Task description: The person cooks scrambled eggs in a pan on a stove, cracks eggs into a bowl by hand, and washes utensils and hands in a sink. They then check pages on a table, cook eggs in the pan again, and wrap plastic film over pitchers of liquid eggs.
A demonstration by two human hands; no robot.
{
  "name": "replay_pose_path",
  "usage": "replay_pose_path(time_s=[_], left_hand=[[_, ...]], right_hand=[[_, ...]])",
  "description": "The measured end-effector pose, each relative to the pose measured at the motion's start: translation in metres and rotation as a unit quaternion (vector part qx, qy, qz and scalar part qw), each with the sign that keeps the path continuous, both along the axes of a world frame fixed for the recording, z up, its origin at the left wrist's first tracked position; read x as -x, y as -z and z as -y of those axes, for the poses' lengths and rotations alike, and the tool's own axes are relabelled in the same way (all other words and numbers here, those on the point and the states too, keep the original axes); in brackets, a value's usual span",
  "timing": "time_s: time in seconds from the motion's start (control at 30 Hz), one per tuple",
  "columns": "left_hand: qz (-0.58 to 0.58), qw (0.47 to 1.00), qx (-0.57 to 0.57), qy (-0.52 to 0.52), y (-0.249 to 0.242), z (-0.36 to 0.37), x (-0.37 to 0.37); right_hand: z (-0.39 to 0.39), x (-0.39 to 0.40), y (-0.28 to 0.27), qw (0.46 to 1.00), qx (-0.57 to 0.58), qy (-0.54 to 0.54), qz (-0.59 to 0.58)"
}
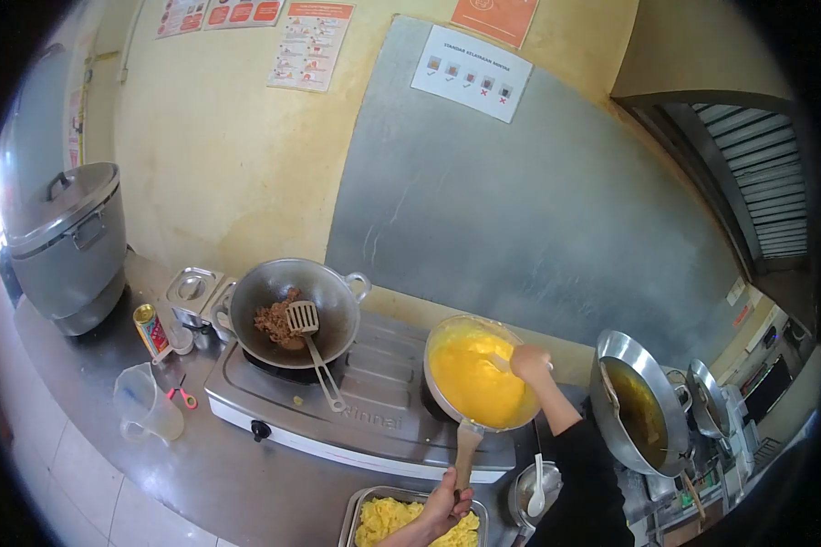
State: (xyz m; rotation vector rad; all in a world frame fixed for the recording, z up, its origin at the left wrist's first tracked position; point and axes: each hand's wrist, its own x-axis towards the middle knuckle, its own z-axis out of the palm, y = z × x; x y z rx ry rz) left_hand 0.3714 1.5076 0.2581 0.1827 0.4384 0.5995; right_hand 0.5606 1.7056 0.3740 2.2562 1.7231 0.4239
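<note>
My left hand [447,503] is wrapped round the wooden handle [467,448] of a frying pan [431,394] on the stove's right side. Loose yellow egg [470,378] covers the pan's bottom. Over the pan's far right side, my right hand [530,363] is closed on a pale spatula [499,362] whose far end is in the egg; its exact shape is hard to see. Below my left hand, a metal tray [350,520] holds cooked scrambled egg [388,521], partly hidden by my forearm.
Left on the stove [292,410], a wok [337,301] holds brown meat and a slotted turner [304,319]. Oil fills a large wok [608,351] at right. A bowl with a white spoon [537,488] sits near my right sleeve. A jug [150,406] and scissors [184,397] lie left.
</note>
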Motion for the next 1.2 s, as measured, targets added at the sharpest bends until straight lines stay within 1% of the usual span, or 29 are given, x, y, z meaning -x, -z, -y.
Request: replay_pose_path(time_s=[0.03, 0.07, 0.13, 0.17, 0.23, 0.27, 0.33, 0.37, 0.47, 0.5, 0.53, 0.6, 0.63, 0.7, 0.73, 0.8, 0.83, 0.87, 0.9, 0.93, 0.97, 1.0, 1.03, 1.07, 1.1, 1.13, 1.17, 1.2], left_hand=[[0.002, 1.0, 0.005, -0.005, 0.004, 0.0, -0.004], [0.005, 1.0, 0.011, -0.011, 0.005, 0.001, -0.007], [0.001, 1.0, 0.01, -0.017, 0.001, 0.002, -0.008], [-0.011, 1.0, 0.009, -0.027, -0.001, 0.002, -0.008], [0.0, 1.0, 0.001, -0.024, 0.001, 0.0, -0.008], [0.003, 1.0, -0.006, -0.024, 0.003, 0.002, -0.008], [0.005, 1.0, 0.006, -0.022, 0.005, 0.003, -0.009], [0.006, 1.0, 0.016, -0.024, 0.002, 0.003, -0.007], [0.015, 0.999, 0.029, -0.025, -0.002, 0.004, -0.006], [0.004, 0.999, 0.035, -0.029, -0.004, 0.005, -0.006], [-0.006, 0.999, 0.041, -0.033, -0.006, 0.004, -0.006], [-0.005, 0.999, 0.029, -0.025, -0.004, 0.004, -0.006], [-0.002, 1.0, 0.021, -0.014, -0.002, 0.005, -0.006], [-0.001, 1.0, 0.023, -0.009, 0.003, 0.005, -0.007], [-0.002, 1.0, 0.024, -0.005, 0.005, 0.005, -0.006], [-0.019, 0.999, 0.032, 0.002, -0.003, 0.004, -0.002], [-0.03, 0.999, 0.036, 0.006, -0.005, 0.002, -0.001], [-0.034, 0.999, 0.035, 0.007, -0.001, -0.001, 0.0], [-0.029, 0.999, -0.004, 0.028, 0.005, -0.003, 0.003], [-0.023, 0.998, -0.042, 0.047, 0.009, -0.005, 0.005], [-0.026, 0.998, -0.044, 0.048, 0.007, -0.006, 0.005], [-0.047, 0.995, -0.045, 0.069, 0.004, -0.006, 0.007], [-0.069, 0.992, -0.047, 0.09, 0.001, -0.008, 0.009], [-0.073, 0.992, -0.051, 0.089, -0.001, -0.01, 0.011], [-0.075, 0.988, -0.074, 0.111, -0.003, -0.013, 0.014], [-0.076, 0.984, -0.095, 0.134, -0.004, -0.014, 0.016], [-0.111, 0.977, -0.103, 0.149, -0.005, -0.016, 0.017], [-0.115, 0.977, -0.104, 0.148, -0.009, -0.014, 0.017]], right_hand=[[0.004, -0.008, -0.003, 0.998, 0.024, 0.051, -0.018], [0.016, -0.013, -0.007, 0.998, 0.025, 0.056, -0.012], [0.053, -0.018, -0.017, 0.994, 0.11, -0.002, 0.01], [0.066, -0.018, -0.021, 0.994, 0.111, 0.003, 0.016], [0.092, -0.018, -0.027, 0.981, 0.189, -0.022, 0.043], [0.105, -0.013, -0.039, 0.98, 0.195, -0.014, 0.042], [0.118, -0.004, -0.067, 0.978, 0.196, -0.068, 0.03], [0.118, -0.015, -0.068, 0.978, 0.187, -0.082, 0.044], [0.125, 0.011, -0.105, 0.973, 0.203, -0.087, 0.061], [0.124, 0.017, -0.108, 0.974, 0.211, -0.067, 0.044], [0.122, 0.016, -0.104, 0.975, 0.208, -0.068, 0.042], [0.116, 0.009, -0.088, 0.984, 0.144, 0.01, 0.106], [0.109, -0.003, -0.074, 0.984, 0.144, 0.01, 0.105], [0.091, -0.044, -0.041, 0.991, 0.046, 0.054, 0.117], [0.083, -0.058, -0.027, 0.991, 0.049, 0.055, 0.114], [0.067, -0.077, -0.002, 0.988, -0.026, 0.043, 0.145], [0.058, -0.081, 0.005, 0.989, -0.027, 0.045, 0.141], [0.051, -0.083, 0.011, 0.988, -0.083, 0.008, 0.134], [0.044, -0.085, 0.016, 0.982, -0.137, -0.028, 0.127], [0.035, -0.087, 0.019, 0.982, -0.139, -0.027, 0.124], [0.024, -0.089, 0.021, 0.977, -0.164, -0.076, 0.111], [0.011, -0.091, 0.022, 0.969, -0.19, -0.126, 0.097], [-0.003, -0.095, 0.026, 0.968, -0.195, -0.126, 0.094], [-0.017, -0.095, 0.027, 0.965, -0.182, -0.179, 0.061], [-0.028, -0.097, 0.026, 0.958, -0.168, -0.232, 0.029], [-0.037, -0.098, 0.026, 0.957, -0.173, -0.233, 0.025], [-0.043, -0.093, 0.023, 0.933, -0.181, -0.309, 0.031], [-0.049, -0.087, 0.021, 0.903, -0.187, -0.384, 0.036]])
